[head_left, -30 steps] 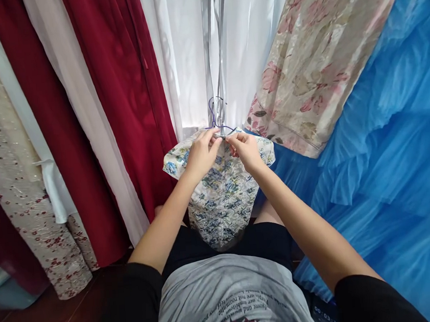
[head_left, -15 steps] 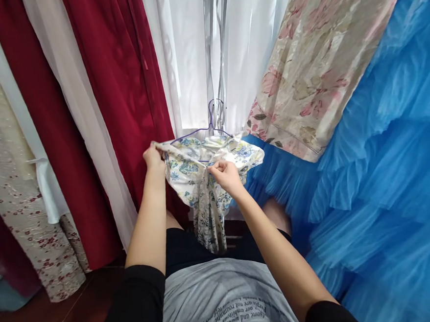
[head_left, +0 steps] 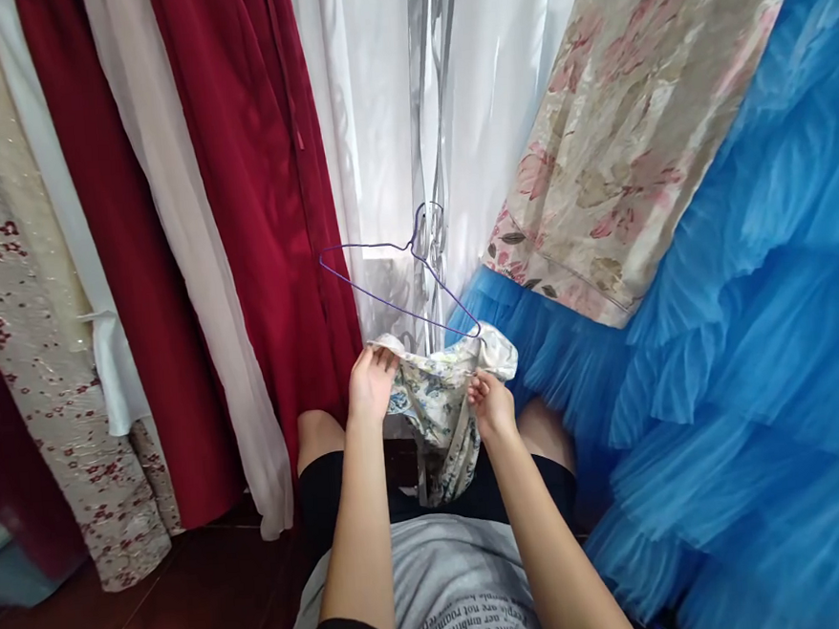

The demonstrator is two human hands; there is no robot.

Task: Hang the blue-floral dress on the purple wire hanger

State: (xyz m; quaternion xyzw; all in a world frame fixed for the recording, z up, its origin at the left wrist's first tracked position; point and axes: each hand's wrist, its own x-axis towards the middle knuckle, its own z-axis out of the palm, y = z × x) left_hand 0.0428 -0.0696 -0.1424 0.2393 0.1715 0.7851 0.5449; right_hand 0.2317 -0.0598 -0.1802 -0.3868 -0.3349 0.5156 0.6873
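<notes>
A white garment with a blue and yellow floral print (head_left: pixel 436 395) hangs between my two hands, above my lap. My left hand (head_left: pixel 374 385) is closed on its left upper edge. My right hand (head_left: pixel 492 403) grips the cloth near its right side, fingers curled. The thin purple wire hanger (head_left: pixel 389 293) hangs tilted behind the garment. Its left end is bare, while its right lower corner meets the garment's right shoulder. Whether that corner is still inside the cloth, I cannot tell.
Dark red drapes (head_left: pixel 246 202) and a pale pink sheer cloth (head_left: pixel 193 273) hang on the left. White cloth (head_left: pixel 377 116) hangs straight ahead. To the right are a beige floral cloth (head_left: pixel 588 168) and blue ruffled tulle (head_left: pixel 754 377). A pale blue bin (head_left: pixel 21 572) sits at lower left.
The garment's left side has come off the hanger, now bare and tilted down to the right. Both hands have moved lower, toward my lap, and to the right with the cloth.
</notes>
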